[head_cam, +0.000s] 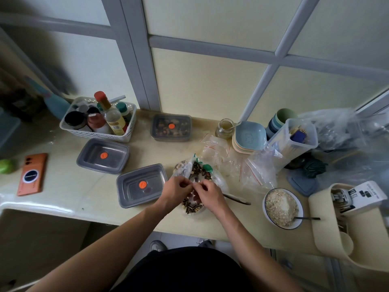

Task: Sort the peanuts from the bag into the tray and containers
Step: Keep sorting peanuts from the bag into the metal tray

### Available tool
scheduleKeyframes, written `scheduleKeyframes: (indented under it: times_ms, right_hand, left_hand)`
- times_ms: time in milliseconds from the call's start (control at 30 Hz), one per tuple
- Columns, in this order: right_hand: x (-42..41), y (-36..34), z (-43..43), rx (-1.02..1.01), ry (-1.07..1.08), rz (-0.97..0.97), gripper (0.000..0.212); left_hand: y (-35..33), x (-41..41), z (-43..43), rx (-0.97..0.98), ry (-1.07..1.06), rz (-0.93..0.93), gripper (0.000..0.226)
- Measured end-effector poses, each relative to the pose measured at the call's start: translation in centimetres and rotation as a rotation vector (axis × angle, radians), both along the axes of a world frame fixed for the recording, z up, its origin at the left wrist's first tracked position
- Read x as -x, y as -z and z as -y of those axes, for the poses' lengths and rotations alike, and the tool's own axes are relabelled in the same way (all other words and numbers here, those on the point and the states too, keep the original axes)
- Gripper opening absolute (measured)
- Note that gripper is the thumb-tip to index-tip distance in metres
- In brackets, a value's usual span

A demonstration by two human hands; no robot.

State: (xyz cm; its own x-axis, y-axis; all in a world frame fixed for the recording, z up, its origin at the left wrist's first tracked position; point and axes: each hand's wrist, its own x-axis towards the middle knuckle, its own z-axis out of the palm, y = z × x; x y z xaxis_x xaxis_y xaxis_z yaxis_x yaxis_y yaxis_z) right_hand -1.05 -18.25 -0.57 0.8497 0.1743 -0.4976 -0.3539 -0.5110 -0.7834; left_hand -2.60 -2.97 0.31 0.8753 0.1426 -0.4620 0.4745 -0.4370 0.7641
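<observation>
Both hands meet over the clear plastic bag [200,172] of striped seeds and nuts, which lies on the counter [80,186] near its front edge. The left hand [175,191] and right hand [208,196] are curled, fingertips together and pinching the bag's film at its mouth. Whether a nut sits between them I cannot tell. Just left of the bag stands a grey lidded container [141,185]. Two more sit farther back: a second container [103,155] and a third container [171,127] with brown contents.

Soft, even daylight – edges bowed by the wide lens, left corner blurred, dim
</observation>
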Motion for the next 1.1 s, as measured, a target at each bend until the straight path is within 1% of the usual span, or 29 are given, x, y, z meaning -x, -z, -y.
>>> scheduleKeyframes:
  times_ms: [67,167,267,433,567,800,867,933,1000,1033,1100]
  right_hand:
    - [-0.1,0.2,0.1,-0.044,0.034,-0.013,0.022]
    - [-0.1,0.1,0.2,-0.010,0.031,0.009,0.018]
    - [-0.2,0.1,0.2,0.049,-0.013,0.047,0.018]
    - [-0.4,0.1,0.0,0.164,-0.086,0.132,0.025]
    - [-0.4,0.5,0.4,0.172,-0.152,0.175,0.022]
    - [-0.6,0.7,0.4,0.196,-0.247,0.272,0.018]
    - [-0.6,0.8,0.3,0.196,-0.205,0.249,0.019]
    - [-0.6,1.2,0.3,0.162,-0.141,0.175,0.018]
    - [-0.6,1.4,0.6,0.015,-0.047,0.004,0.018]
    - [-0.5,1.5,0.8,-0.074,-0.003,-0.087,0.022]
    - [-0.4,1.2,0.9,-0.182,0.019,-0.173,0.027]
  left_hand:
    - [0.0,-0.1,0.0,-0.009,0.003,0.004,0.008]
    - [0.0,0.0,0.1,0.001,0.001,-0.010,0.009]
    - [0.1,0.2,0.4,-0.044,0.012,-0.028,0.012]
    - [0.7,0.6,1.0,-0.086,-0.005,-0.016,0.010]
    - [0.7,0.7,1.1,-0.195,0.066,0.039,0.011]
    - [1.1,0.8,1.0,-0.219,0.052,0.052,0.011]
    - [1.1,0.7,1.0,-0.207,0.045,0.057,0.011]
    - [0.9,0.5,0.8,-0.154,0.056,0.052,0.010]
    - [0.7,0.3,0.5,-0.104,0.062,0.035,0.010]
    - [0.6,0.2,0.3,-0.090,0.047,0.028,0.010]
    - [0.6,0.0,0.0,-0.060,-0.015,0.023,0.009]
